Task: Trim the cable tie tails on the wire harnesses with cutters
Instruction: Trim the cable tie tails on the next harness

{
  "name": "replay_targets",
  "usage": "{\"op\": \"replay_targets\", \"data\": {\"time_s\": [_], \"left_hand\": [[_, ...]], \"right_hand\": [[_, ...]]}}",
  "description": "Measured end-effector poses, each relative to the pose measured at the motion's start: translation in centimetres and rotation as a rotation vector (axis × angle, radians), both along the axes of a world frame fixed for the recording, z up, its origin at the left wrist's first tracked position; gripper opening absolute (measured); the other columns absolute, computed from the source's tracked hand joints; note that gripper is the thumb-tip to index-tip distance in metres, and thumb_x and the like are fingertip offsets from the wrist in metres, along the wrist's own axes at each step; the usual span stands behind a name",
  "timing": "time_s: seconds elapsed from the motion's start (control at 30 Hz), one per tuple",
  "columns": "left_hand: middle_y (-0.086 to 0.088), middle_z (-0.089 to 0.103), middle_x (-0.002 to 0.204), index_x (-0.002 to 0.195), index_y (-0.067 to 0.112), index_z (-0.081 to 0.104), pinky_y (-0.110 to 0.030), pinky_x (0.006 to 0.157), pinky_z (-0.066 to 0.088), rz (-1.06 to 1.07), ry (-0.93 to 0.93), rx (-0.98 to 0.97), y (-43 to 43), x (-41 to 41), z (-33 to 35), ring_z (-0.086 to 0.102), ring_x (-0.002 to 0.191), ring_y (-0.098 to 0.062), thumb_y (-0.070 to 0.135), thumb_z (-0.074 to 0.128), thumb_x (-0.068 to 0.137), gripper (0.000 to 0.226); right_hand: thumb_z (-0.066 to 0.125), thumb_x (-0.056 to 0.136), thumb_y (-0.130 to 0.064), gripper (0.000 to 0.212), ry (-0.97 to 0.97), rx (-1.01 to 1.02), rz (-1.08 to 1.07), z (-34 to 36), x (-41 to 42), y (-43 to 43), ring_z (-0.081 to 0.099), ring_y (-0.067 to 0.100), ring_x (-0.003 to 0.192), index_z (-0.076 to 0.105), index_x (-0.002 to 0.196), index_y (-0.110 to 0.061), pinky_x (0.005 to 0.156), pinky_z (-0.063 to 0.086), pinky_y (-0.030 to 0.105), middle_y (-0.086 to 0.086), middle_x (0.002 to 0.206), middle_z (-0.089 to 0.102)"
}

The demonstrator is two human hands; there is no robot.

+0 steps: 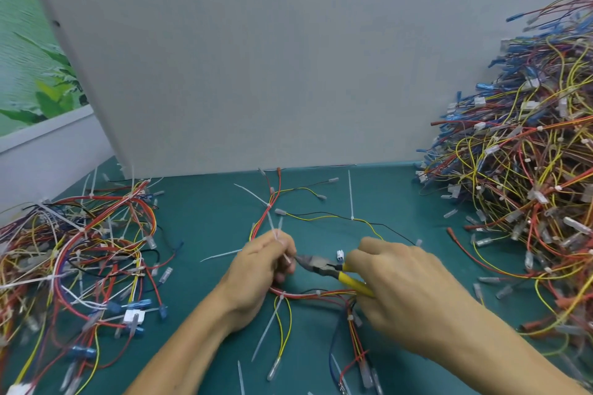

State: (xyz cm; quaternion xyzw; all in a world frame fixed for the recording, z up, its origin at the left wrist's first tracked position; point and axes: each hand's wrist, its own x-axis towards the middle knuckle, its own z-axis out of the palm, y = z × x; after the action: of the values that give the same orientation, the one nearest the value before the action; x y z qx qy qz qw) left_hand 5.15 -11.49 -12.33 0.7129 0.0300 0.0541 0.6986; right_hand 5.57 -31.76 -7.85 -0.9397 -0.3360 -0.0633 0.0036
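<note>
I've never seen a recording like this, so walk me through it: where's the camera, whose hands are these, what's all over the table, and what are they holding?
No machine here: these are a person's two bare hands, filmed by one camera worn on the head, looking forward and down. The left hand pinches a white cable tie on a wire harness. The right hand grips yellow-handled cutters, their tip at that tie. On the green mat lie a pile of colourful harnesses at the left, long white tie tails sticking out, and a much bigger heap at the right. A plain white board stands behind.
</note>
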Motion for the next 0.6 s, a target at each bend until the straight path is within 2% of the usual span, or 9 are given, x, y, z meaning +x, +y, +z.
{"op": "replay_targets", "data": {"time_s": [0.07,0.13,0.2,0.23,0.3,0.37,0.43,0.5,0.6], "left_hand": [[0.000,0.056,0.062,0.078,0.008,0.058,-0.026,0.056,0.033,0.094,-0.010,-0.144,0.0,0.2,0.0,0.053,0.057,-0.012,0.007,0.037,0.099,0.029],[0.001,0.051,0.058,0.083,0.005,0.058,-0.026,0.054,0.033,0.168,-0.045,-0.231,0.3,0.4,0.0,0.049,0.056,-0.015,0.004,0.034,0.099,0.029],[0.003,0.040,0.053,0.083,0.005,0.059,-0.026,0.052,0.031,0.213,-0.102,-0.177,1.0,0.6,0.2,0.038,0.054,-0.015,0.001,0.041,0.094,0.022],[0.005,0.036,0.052,0.081,0.008,0.061,-0.025,0.053,0.030,0.212,-0.141,-0.054,1.6,0.5,0.3,0.034,0.053,-0.013,0.003,0.049,0.088,0.015],[0.008,0.031,0.053,0.079,0.019,0.066,-0.020,0.053,0.030,0.128,-0.203,0.360,2.6,0.0,0.4,0.030,0.052,-0.011,0.008,0.056,0.074,0.016],[0.006,0.041,0.056,0.078,0.028,0.066,-0.019,0.056,0.037,-0.052,-0.207,0.667,2.6,-0.5,0.5,0.039,0.053,-0.014,0.005,0.061,0.074,0.024],[0.009,0.056,0.069,0.079,0.032,0.065,-0.018,0.063,0.042,-0.204,-0.229,0.841,2.0,-0.9,0.5,0.052,0.062,-0.008,0.009,0.066,0.076,0.023],[0.015,0.056,0.077,0.087,0.030,0.068,-0.008,0.069,0.035,-0.286,-0.302,1.036,1.2,-1.0,0.5,0.051,0.074,0.000,0.018,0.065,0.077,0.016],[0.017,0.050,0.082,0.099,0.031,0.068,-0.004,0.076,0.029,-0.310,-0.360,1.146,1.1,-0.8,0.4,0.046,0.080,0.001,0.025,0.065,0.082,0.019]], "right_hand": [[0.041,0.092,-0.032,0.013,0.020,0.098,0.047,-1.2,0.0,0.4,0.050,0.025,0.096,0.043,0.101,-0.023,0.066,0.039,0.036,-0.005,0.104,0.044],[0.039,0.095,-0.035,0.014,0.048,0.119,0.062,-2.6,-0.1,0.9,0.047,0.023,0.099,0.041,0.104,-0.024,0.071,0.038,0.035,-0.005,0.108,0.045],[0.040,0.095,-0.037,0.013,0.061,0.141,0.047,-3.3,0.2,1.0,0.046,0.023,0.098,0.039,0.101,-0.026,0.068,0.033,0.035,-0.006,0.105,0.050],[0.042,0.093,-0.037,0.011,0.073,0.166,0.037,-3.4,0.5,0.9,0.047,0.022,0.097,0.039,0.099,-0.027,0.067,0.033,0.035,-0.007,0.102,0.052],[0.047,0.087,-0.034,0.012,0.121,0.215,0.012,-3.0,1.3,0.2,0.050,0.021,0.094,0.039,0.094,-0.029,0.065,0.035,0.035,-0.008,0.094,0.055],[0.053,0.081,-0.029,0.015,0.221,0.245,-0.008,-2.4,2.2,-0.8,0.050,0.020,0.086,0.044,0.093,-0.026,0.066,0.041,0.035,-0.008,0.084,0.055],[0.057,0.078,-0.025,0.016,0.324,0.244,0.000,-1.7,3.0,-1.7,0.048,0.015,0.078,0.050,0.093,-0.024,0.069,0.045,0.036,-0.006,0.079,0.056],[0.060,0.076,-0.024,0.014,0.382,0.226,0.020,-1.3,3.5,-2.4,0.045,0.010,0.070,0.051,0.087,-0.023,0.066,0.044,0.032,-0.004,0.075,0.055],[0.062,0.075,-0.024,0.013,0.432,0.203,0.042,-0.9,3.9,-3.1,0.042,0.008,0.063,0.050,0.080,-0.023,0.059,0.036,0.025,-0.003,0.071,0.052]]}}
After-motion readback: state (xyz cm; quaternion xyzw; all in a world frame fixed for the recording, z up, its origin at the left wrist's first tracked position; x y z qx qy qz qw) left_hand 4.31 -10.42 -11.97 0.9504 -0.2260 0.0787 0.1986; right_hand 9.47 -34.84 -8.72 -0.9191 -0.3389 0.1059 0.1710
